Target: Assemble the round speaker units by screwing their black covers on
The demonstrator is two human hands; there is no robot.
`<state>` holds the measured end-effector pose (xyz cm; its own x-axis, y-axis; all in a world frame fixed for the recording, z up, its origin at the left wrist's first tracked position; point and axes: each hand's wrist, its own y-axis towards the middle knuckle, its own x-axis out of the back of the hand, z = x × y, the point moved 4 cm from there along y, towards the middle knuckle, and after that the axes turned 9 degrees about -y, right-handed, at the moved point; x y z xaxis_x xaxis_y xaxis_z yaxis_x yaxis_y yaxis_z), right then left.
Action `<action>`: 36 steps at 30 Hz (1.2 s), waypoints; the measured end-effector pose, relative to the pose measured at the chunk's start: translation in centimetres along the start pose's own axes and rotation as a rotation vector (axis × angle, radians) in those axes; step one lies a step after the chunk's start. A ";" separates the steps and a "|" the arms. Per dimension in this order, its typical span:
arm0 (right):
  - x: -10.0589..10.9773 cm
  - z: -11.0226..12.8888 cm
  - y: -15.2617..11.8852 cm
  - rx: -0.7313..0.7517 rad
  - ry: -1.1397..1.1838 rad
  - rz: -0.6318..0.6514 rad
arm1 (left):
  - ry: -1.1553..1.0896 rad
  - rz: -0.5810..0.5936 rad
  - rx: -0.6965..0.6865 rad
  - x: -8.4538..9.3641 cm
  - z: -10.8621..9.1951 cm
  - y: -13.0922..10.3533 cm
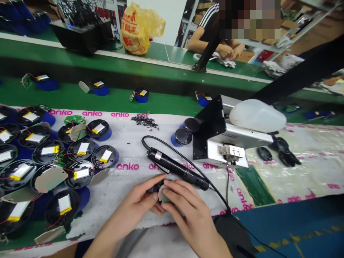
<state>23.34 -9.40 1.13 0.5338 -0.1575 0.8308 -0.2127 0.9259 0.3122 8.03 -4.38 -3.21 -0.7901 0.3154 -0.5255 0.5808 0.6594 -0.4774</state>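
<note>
My left hand [141, 197] is closed around the side of a small round dark housing [160, 183], most of which the fingers hide. On its face sits a pale circuit board [162, 193], and the fingers of my right hand [188, 206] are pressed on that board's right side and top. A black electric screwdriver [178, 169] lies just beyond both hands, its cable looping over the bench. Left of my hands stand several blue round housings [104, 156] with silver-and-yellow batteries and loose boards on red wires.
A screw feeder [233, 139] with a white bag-like object [258, 115] on it stands to the right. Beside it are two black-topped blue units [182, 137]. A pile of small black pieces [145, 121] lies ahead. Spaced units sit on the green belt [166, 96]; a person works beyond.
</note>
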 end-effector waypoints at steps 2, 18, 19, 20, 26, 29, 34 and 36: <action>0.0 0.4 0.2 0.010 -0.037 -0.014 | -0.060 0.008 0.002 0.4 0.1 -0.1; -0.2 1.6 -0.2 -0.059 -0.230 -0.021 | 0.064 -0.205 -0.027 -0.4 0.2 1.1; -0.2 1.5 -0.3 -0.065 -0.205 -0.029 | 0.073 -0.215 -0.030 -0.4 0.3 1.1; -0.1 1.3 -0.4 -0.072 -0.180 -0.049 | 0.081 -0.222 -0.033 -0.3 0.4 1.1; 0.3 1.0 -0.3 -0.118 -0.118 -0.149 | 0.117 -0.213 -0.036 -0.1 0.6 1.0; 0.4 1.2 0.0 -0.110 -0.136 -0.138 | 0.133 -0.228 -0.042 0.1 0.8 0.9; 0.6 1.1 0.4 -0.100 -0.139 -0.109 | 0.202 -0.202 -0.067 0.3 1.1 0.7; 0.8 1.0 0.6 -0.081 -0.141 -0.105 | 0.223 -0.195 -0.077 0.3 1.1 0.6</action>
<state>22.81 -9.27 2.46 0.4283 -0.2963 0.8537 -0.0921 0.9255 0.3674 8.39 -4.60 -4.40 -0.9138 0.3141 -0.2575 0.4039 0.7693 -0.4950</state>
